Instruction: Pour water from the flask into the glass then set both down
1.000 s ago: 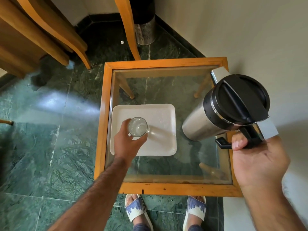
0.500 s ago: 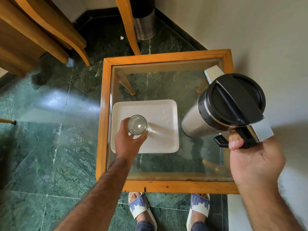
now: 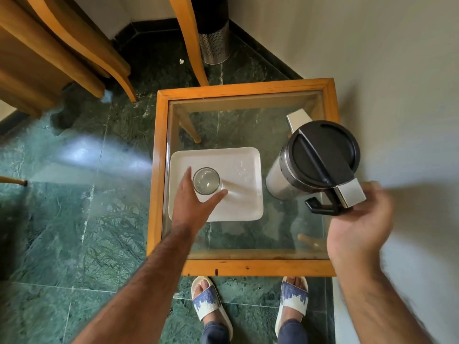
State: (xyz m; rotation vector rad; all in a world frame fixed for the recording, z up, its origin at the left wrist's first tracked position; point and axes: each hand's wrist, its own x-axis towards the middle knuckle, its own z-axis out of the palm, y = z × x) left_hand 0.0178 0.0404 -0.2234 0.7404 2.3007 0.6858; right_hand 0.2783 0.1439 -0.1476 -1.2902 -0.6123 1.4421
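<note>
My left hand (image 3: 196, 207) fingers spread loose around the clear round glass (image 3: 206, 181) on the white square tray (image 3: 243, 207), my right hand (image 3: 357, 224) fingers open beside the shiny steel flask with black lid (image 3: 315, 162), blurry

We note the flask (image 3: 285, 180) has a brushed, shiny metal body and matt black plastic lid. The glass (image 3: 206, 181) is clear. The tray (image 3: 246, 209) looks glossy white; the bench (image 3: 258, 268) is varnished wood framing glass.

A clear glass (image 3: 206, 181) stands upright beside an upright steel flask (image 3: 305, 167) with a black lid.
</note>
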